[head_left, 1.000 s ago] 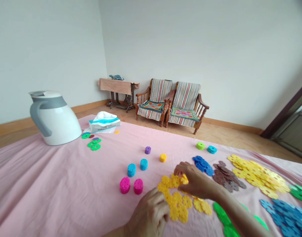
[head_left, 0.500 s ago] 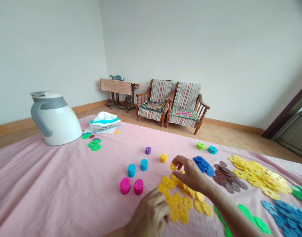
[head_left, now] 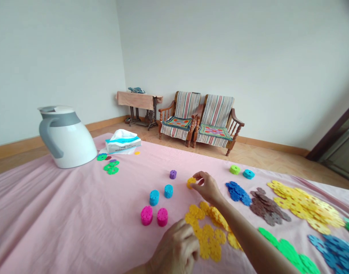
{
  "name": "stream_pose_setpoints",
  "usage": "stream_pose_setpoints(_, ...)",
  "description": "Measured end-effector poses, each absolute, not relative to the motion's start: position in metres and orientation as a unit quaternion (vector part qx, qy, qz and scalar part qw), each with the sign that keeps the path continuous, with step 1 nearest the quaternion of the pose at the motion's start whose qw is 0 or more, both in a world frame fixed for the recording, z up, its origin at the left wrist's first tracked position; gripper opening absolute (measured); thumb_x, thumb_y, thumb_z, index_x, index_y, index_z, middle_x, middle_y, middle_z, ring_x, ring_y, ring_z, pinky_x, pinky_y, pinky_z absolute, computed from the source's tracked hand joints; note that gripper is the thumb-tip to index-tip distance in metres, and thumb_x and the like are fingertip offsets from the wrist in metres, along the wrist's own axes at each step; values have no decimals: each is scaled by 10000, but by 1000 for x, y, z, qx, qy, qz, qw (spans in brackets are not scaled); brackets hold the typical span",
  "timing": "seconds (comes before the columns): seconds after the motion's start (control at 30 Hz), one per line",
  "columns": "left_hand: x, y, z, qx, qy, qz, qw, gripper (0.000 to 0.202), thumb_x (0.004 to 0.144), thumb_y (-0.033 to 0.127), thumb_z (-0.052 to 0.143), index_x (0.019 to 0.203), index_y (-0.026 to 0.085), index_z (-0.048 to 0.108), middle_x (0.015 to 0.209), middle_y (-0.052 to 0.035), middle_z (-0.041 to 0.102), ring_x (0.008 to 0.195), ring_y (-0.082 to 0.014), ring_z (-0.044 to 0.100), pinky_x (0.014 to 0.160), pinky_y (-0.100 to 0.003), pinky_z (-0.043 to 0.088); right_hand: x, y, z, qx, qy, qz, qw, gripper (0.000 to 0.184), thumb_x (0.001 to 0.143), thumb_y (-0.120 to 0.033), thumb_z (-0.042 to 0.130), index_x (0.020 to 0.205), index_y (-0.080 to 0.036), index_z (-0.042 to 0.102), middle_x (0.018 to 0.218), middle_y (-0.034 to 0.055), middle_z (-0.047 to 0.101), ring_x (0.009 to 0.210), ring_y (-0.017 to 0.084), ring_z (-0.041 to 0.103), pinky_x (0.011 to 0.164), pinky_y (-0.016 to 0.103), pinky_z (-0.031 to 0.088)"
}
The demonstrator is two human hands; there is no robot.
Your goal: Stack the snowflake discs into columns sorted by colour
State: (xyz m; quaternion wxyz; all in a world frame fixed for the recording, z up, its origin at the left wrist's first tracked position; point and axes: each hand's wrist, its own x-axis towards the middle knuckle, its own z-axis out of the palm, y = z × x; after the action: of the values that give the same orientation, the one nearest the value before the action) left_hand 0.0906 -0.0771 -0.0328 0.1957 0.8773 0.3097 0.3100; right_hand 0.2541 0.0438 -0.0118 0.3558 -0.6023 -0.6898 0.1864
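Two magenta flower-disc stacks (head_left: 146, 215) stand left, flat side down, probably for steadiness; nearer, the left hand (head_left: 178, 246) has fingers curled, can't tell around what, if anything. Farther off there's the yellow flower-disc stack (head_left: 190, 183); right hand's (head_left: 207, 187) fingertips are narrow at its right edge, maybe to steady it, grip unclear tbh; loose yellow flower discs (head_left: 208, 235) lie handily nearer.

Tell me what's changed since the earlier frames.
The right hand has moved forward and left from the loose yellow pieces, having picked one up; its fingertips are now at the short yellow stack. Whether that piece is released, I can't tell. The left hand and pink stacks stayed put.
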Motion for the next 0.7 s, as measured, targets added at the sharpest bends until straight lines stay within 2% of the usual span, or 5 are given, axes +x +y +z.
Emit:
stream_pose_setpoints(0.37, 90, -76, -33, 887, 302, 296, 185, 290, 491, -69, 405, 644, 172, 456, 742, -2, 511, 785, -151, 448, 681, -240, 352, 253, 47, -17, -598, -693, 190, 354, 193, 649, -277, 619, 817, -181, 616, 817, 36, 617, 650, 137, 571, 622, 260, 457)
stream_pose_setpoints(0.57, 90, -77, -32, 877, 299, 321, 196, 319, 447, -77, 397, 643, 169, 452, 726, 9, 517, 756, -136, 447, 639, -230, 335, 260, 42, -11, -596, -692, 185, 363, 268, 679, -281, 597, 913, -153, 621, 843, 55, 626, 639, 136, 577, 630, 268, 463)
stream_pose_setpoints(0.7, 91, -78, -31, 874, 303, 319, 204, 310, 445, -71, 396, 641, 164, 439, 724, 8, 513, 747, -135, 442, 632, -233, 321, 279, 31, -1, -594, -714, 182, 324, 185, 703, -244, 553, 855, -169, 626, 775, 37, 636, 639, 143, 579, 626, 269, 456)
